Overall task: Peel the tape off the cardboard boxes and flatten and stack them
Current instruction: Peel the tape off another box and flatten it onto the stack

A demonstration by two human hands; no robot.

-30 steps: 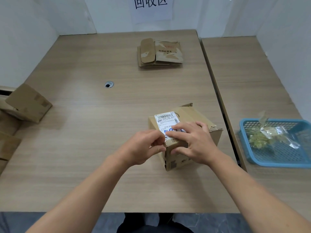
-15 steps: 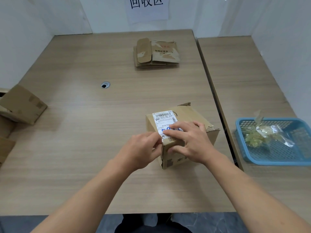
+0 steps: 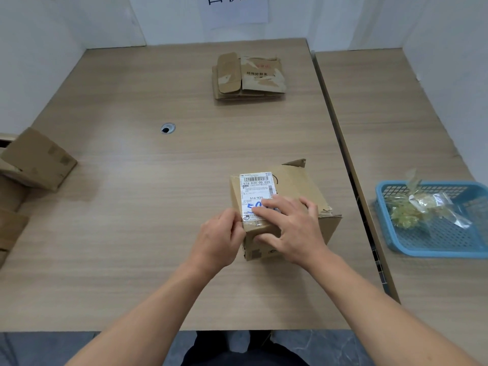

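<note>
Your left hand (image 3: 217, 240) pinches the tape (image 3: 247, 217) on the box (image 3: 298, 180), while your right hand (image 3: 293, 228) presses flat on top. Yanking may tear the cardboard.

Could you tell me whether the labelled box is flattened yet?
Not flattened: the brown labelled cardboard box stands boxy, top and sides showing.

Brown cardboard box (image 3: 295, 186) bears a white barcoded label (image 3: 256, 191) scrawled blue; mesh basket (image 3: 433, 249) light blue.
</note>
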